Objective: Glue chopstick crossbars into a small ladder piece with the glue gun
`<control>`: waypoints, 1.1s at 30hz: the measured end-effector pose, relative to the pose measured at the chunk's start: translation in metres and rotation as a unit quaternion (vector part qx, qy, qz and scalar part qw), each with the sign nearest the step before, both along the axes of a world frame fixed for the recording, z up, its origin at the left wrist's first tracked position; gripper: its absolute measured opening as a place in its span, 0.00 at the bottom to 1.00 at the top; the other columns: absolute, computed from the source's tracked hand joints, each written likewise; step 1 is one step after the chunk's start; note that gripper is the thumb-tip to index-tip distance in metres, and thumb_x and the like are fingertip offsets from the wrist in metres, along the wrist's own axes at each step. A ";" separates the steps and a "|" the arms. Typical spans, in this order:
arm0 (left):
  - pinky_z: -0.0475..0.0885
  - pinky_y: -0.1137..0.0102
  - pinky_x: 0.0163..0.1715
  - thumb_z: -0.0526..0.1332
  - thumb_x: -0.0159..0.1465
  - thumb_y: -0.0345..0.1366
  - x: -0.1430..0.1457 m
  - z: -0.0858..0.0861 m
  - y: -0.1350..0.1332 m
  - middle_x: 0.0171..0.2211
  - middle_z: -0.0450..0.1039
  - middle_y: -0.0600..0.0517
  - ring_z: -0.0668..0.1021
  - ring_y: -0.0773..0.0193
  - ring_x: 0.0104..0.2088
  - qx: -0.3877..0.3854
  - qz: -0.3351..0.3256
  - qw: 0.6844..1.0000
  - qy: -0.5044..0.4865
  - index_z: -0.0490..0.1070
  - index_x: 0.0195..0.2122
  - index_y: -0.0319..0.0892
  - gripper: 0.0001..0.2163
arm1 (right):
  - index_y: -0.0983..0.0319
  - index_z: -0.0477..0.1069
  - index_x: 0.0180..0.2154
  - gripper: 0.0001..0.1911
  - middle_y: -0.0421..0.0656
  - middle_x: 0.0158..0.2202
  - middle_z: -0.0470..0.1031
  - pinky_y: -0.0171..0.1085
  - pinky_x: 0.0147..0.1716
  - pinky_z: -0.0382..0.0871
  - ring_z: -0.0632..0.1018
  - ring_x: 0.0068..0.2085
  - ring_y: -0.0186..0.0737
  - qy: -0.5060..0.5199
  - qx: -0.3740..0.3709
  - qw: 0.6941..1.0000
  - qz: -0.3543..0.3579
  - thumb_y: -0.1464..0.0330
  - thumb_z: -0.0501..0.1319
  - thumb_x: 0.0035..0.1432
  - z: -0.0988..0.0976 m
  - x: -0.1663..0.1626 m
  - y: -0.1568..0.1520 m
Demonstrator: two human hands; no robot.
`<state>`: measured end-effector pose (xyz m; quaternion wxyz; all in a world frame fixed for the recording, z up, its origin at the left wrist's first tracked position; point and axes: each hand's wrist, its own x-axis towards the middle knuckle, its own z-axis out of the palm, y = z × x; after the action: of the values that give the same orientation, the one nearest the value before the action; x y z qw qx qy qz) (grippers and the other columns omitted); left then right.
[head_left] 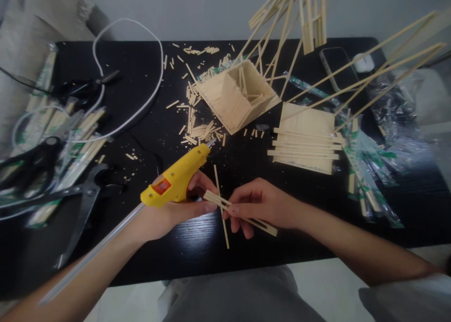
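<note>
Gripping a yellow plastic hot-glue gun by its handle, the left hand is holding it closed in the fist, with the nozzle pointing up and away from the body. A translucent glue rod is projecting from the rear of the gun and running back along the left forearm. The nozzle is sitting clear of the workpiece, apparently so that the tip is touching nothing.

The right hand is pinching a pair of pale flat wooden sticks between thumb and fingers, just right of the left hand. The left thumb is resting on the pair's free end, seemingly steadying it. A thin pale wooden stick is crossing the pair between the two hands; whether it is bonded cannot be told. Both hands are hovering low over the black worktop, close to the body.

- Beyond the left hand: loose pale stick offcuts and an open box built of pale wooden sticks, tilted.
- Beyond the right hand: a flat panel of pale wooden sticks is lying with long sticks laid across it.
- Left of the left hand: black-handled scissors, grey metal cutters and a white cable, all well apart from the work but seemingly within reach.
</note>
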<state>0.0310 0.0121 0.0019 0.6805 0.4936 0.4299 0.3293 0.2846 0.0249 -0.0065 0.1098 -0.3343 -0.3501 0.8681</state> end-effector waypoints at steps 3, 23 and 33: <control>0.78 0.73 0.34 0.78 0.61 0.33 0.000 0.001 0.002 0.33 0.82 0.55 0.83 0.66 0.33 0.016 0.019 1.000 0.012 0.63 0.31 0.44 0.20 | 0.66 0.84 0.40 0.23 0.42 0.32 0.85 0.29 0.26 0.74 0.82 0.25 0.30 0.004 -0.001 1.000 0.000 0.51 0.78 0.62 0.000 0.000 0.000; 0.77 0.70 0.33 0.80 0.60 0.37 -0.002 -0.006 0.002 0.37 0.82 0.54 0.83 0.64 0.36 -0.060 0.056 0.992 -0.098 0.59 0.33 0.45 0.25 | 0.66 0.86 0.42 0.18 0.43 0.32 0.86 0.31 0.33 0.77 0.82 0.30 0.32 0.026 0.012 1.000 -0.003 0.55 0.76 0.68 -0.003 0.002 -0.001; 0.74 0.72 0.33 0.80 0.61 0.33 0.000 -0.003 0.002 0.37 0.82 0.56 0.81 0.68 0.35 -0.069 0.080 0.988 -0.112 0.60 0.34 0.44 0.24 | 0.65 0.86 0.43 0.19 0.42 0.31 0.84 0.33 0.33 0.77 0.82 0.32 0.34 0.024 0.029 0.999 0.002 0.54 0.74 0.68 -0.005 0.002 -0.001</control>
<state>0.0313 0.0140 -0.0012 0.7279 0.3697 0.4109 0.4057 0.2867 0.0234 -0.0117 0.1257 -0.3091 -0.3733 0.8656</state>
